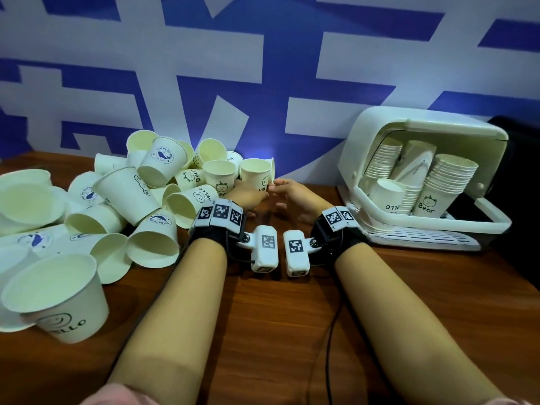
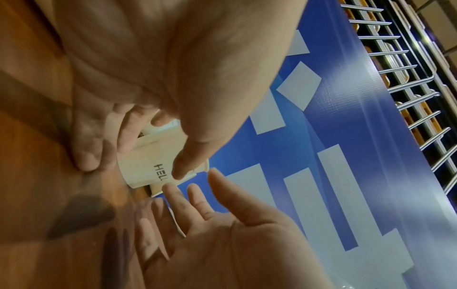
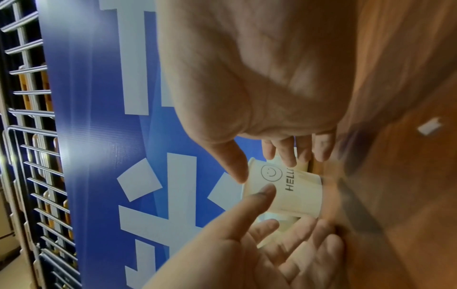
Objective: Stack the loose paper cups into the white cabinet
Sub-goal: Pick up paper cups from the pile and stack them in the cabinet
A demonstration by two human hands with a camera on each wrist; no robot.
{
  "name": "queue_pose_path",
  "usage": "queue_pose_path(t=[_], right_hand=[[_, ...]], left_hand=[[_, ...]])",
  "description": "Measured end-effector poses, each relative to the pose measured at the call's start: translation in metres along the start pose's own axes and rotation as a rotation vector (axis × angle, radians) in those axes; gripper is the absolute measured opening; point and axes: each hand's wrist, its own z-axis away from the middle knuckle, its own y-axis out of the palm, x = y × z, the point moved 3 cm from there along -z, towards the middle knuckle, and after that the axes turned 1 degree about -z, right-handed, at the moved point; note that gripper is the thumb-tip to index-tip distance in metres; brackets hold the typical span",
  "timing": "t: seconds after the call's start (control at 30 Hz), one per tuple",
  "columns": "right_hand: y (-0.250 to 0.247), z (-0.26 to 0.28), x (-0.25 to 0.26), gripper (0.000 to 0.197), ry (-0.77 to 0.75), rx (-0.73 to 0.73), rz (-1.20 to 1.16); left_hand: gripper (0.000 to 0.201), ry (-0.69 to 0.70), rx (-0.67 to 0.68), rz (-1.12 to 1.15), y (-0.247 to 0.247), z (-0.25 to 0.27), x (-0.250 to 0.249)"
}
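Paper met my left hand [image 1: 247, 197]: its grip curled round the upright HELLO cup [image 1: 257, 175] at the pile's edge, well left of the white cabinet [image 1: 420, 176]. My right hand [image 1: 295, 197], fingers spread, held nothing. Picking was under way; next, I judged, lift and carry it.

Cup [image 1: 257, 173] base behind left hand [image 1: 248, 195]

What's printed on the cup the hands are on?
A black smiley face and "HELLO" on the cream cup; clearest in the right wrist view.

"HELLO" cup [image 1: 258, 178], "Bear" cup [image 1: 432, 202]
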Motion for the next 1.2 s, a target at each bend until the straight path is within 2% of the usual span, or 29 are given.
queue_pose_path(t=[0.03,0.1,0.17,0.2,0.3,0.37,0.4,0.6,0.7,0.77,0.83,0.9,0.97,1.03,1.13,1.2], right_hand=[[0.0,-0.001,-0.002,0.042,0.001,-0.016,-0.01],[0.001,-0.004,-0.003,0.026,-0.001,-0.002,-0.012],[0.004,-0.006,-0.004,0.017,0.009,0.01,-0.037],[0.004,-0.006,-0.004,0.019,0.013,0.007,-0.047],[0.005,-0.006,-0.004,0.049,-0.008,-0.027,-0.047],[0.004,-0.007,-0.006,0.069,-0.011,-0.04,-0.027],[0.003,-0.008,-0.007,0.071,-0.012,-0.044,-0.018],[-0.003,0.0,-0.001,0.027,-0.043,0.025,0.04],[-0.011,-0.002,0.002,0.028,-0.054,0.05,0.141],[-0.017,-0.002,0.006,0.027,-0.071,0.065,0.164],[-0.022,0.002,0.014,0.033,-0.114,0.051,0.22],[-0.027,0.009,0.025,0.041,-0.151,0.027,0.331],[-0.031,0.017,0.038,0.046,-0.162,0.012,0.458],[-0.038,0.028,0.051,0.046,-0.181,-0.028,0.562],[-0.047,0.045,0.066,0.045,-0.236,-0.12,0.592],[-0.054,0.055,0.071,0.046,-0.277,-0.164,0.566]], left_hand=[[0.031,0.0,-0.014,0.012,0.0,-0.001,0.001],[0.032,-0.015,-0.023,0.053,-0.002,-0.003,0.002],[0.021,-0.014,-0.027,0.088,-0.004,-0.008,0.004],[0.015,-0.015,-0.019,0.095,-0.005,-0.008,0.005],[0.046,-0.011,-0.012,0.094,-0.006,-0.01,0.007],[0.049,0.013,-0.026,0.082,-0.007,-0.011,0.007],[0.048,0.027,-0.029,0.08,-0.008,-0.012,0.006],[0.051,0.088,-0.004,0.055,-0.008,-0.012,0.002],[0.05,0.099,-0.005,-0.05,-0.011,-0.01,0.001],[0.051,0.124,0.017,-0.245,-0.014,-0.008,-0.001],[0.058,0.16,-0.007,-0.468,-0.019,-0.004,-0.008],[0.061,0.202,-0.028,-0.516,-0.023,0.0,-0.017],[0.057,0.256,0.011,-0.404,-0.022,0.001,-0.025],[0.051,0.289,0.06,-0.192,-0.019,0.005,-0.033],[0.034,0.323,0.044,0.007,-0.017,0.01,-0.044],[0.036,0.386,0.02,0.046,-0.011,0.012,-0.051]])
